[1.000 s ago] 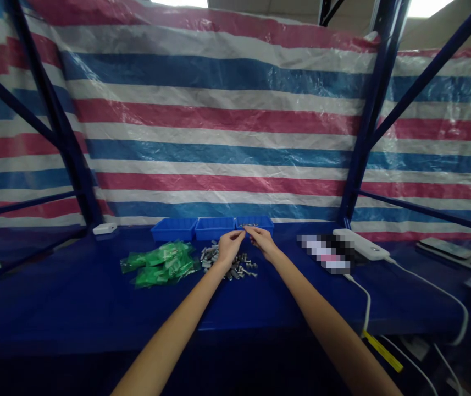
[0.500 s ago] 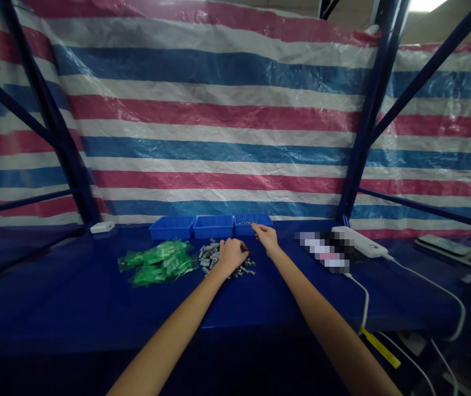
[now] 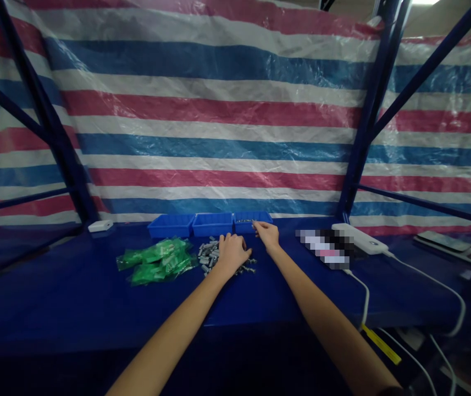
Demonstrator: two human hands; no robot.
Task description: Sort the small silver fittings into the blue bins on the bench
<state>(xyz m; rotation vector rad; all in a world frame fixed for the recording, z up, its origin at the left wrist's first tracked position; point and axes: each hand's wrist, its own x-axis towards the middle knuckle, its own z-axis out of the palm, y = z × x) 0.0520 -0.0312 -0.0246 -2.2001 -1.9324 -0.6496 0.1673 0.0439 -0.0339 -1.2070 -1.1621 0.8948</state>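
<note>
My left hand (image 3: 234,254) rests palm down over a pile of small metal parts (image 3: 208,254), its curved fingers and thumb apart. Part of the pile is hidden beneath it; the grey pieces on its left look like short sleeves, and screw-like pieces (image 3: 250,269) stick out on its right. My right hand (image 3: 267,235) is pinched at the front edge of the right blue bin (image 3: 264,217), where small metal bits lie. Whatever is between its fingertips is too small to name. Green plastic packets (image 3: 159,260) lie left of the pile.
Two more blue bins, the left one (image 3: 169,231) and the middle one (image 3: 213,229), stand in the same row. To the right lie a blurred-out phone (image 3: 326,249) and a white power bank (image 3: 359,238) with cables. Blue rack posts (image 3: 359,148) flank the shelf.
My left hand's fingers have shifted slightly over the pile, with the thumb lower. My right hand stays pinched near the right bin. The view has moved a little.
</note>
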